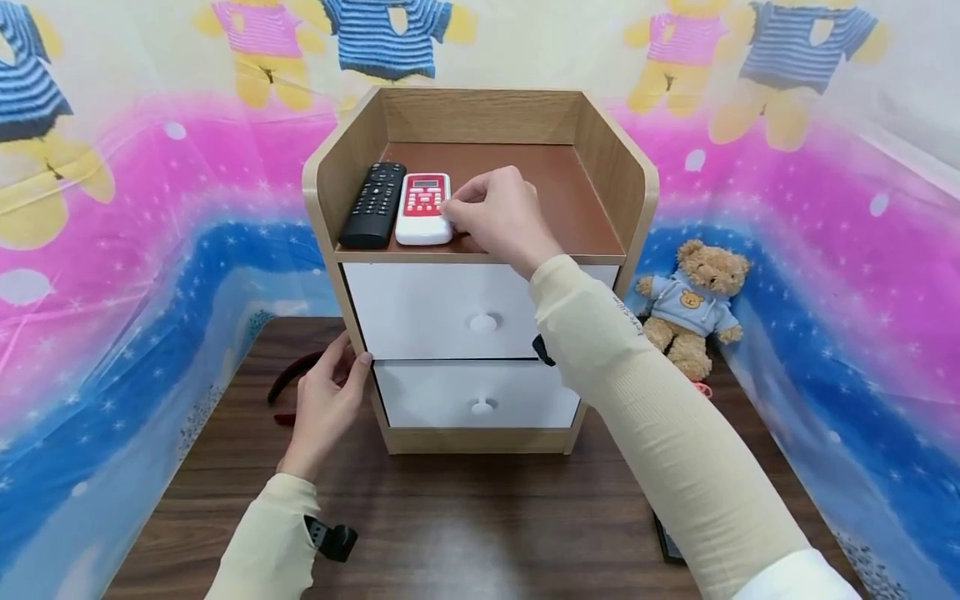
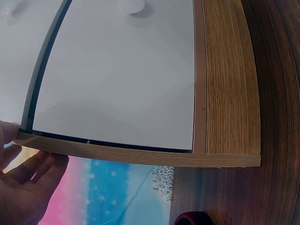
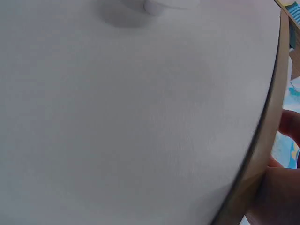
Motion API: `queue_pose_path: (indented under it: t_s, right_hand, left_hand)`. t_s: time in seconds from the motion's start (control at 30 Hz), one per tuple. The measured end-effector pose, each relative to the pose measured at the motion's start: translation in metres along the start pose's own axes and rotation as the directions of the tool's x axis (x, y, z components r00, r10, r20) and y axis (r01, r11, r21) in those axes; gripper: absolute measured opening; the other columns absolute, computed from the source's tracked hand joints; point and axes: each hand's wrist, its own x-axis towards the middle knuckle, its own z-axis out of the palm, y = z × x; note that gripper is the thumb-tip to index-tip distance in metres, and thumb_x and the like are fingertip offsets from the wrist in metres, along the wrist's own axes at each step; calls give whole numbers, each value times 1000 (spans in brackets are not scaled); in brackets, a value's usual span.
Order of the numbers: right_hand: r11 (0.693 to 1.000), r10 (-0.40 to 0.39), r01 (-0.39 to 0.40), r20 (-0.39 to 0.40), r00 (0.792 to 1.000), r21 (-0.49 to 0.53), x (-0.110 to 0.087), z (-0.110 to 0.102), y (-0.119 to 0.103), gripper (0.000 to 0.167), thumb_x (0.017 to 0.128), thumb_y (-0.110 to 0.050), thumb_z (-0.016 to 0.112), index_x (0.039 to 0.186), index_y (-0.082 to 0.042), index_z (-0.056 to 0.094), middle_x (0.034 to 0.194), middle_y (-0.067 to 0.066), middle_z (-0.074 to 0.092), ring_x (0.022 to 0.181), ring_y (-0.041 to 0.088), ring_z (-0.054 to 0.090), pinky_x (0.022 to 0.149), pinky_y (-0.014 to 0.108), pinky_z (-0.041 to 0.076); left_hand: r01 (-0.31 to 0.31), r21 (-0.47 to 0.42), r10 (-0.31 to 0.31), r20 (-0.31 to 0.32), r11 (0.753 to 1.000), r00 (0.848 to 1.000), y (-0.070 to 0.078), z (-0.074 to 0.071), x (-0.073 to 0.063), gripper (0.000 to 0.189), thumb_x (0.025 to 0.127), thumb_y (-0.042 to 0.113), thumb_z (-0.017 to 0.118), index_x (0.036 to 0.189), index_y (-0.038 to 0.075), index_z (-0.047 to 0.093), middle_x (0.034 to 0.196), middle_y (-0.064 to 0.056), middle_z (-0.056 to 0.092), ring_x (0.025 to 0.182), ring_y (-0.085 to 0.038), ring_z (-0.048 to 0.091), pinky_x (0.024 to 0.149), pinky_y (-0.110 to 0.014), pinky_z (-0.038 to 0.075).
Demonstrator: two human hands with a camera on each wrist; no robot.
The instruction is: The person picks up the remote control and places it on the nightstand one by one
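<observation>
My right hand (image 1: 498, 215) has a narrow grip: thumb and forefinger, bent, pinch the right edge of a white remote (image 1: 424, 231) with a red face. The remote lies flat, buttons up, near the front left of the brown shelf (image 1: 525, 183) at the top of a small wooden cabinet (image 1: 480, 117). A longer black remote (image 1: 375, 212) lies just to its left, roughly side by side with it.

My left hand (image 1: 326, 412) holds the cabinet's left side lower down, thumb at the front edge and fingers behind the panel.

Below the shelf are 2 closed white drawers (image 1: 420, 312), 1 above the other, each with a round white knob (image 1: 482, 322). The cabinet stands on a dark brown wooden table (image 1: 480, 525). Behind my left hand is a dark red curved thing (image 1: 288, 379), partly hidden. To the right of the cabinet sits a teddy bear (image 1: 692, 304) in a pale blue top. Around the table hangs a pink, blue and cream cloth (image 1: 225, 175) printed with bears in striped shirts.
</observation>
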Motion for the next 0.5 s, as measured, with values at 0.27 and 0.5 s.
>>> queue_pose_path:
  t_s: [0.27,0.5]
  right_hand:
    - [975,-196,192,-29,980,-112,-30,-31,20,29,92,-27,70,117,-11,71,103,2,73,88,13,68,79,29,53]
    - [928,-331,308,-81,940,-212,-90,-77,71,34,95,-31,69,121,-10,70,110,6,72,96,19,67,83,28,51]
  left_hand:
    - [11,-13,-11,11,1000,1000,-2,2,0,51,104,30,53,149,9,45,129,-19,64,110,-28,65,85,-43,53]
    - [0,-26,0,9,1000,1000,-2,0,0,52,104,31,53,150,9,44,130,-19,63,111,-28,65,85,-44,53]
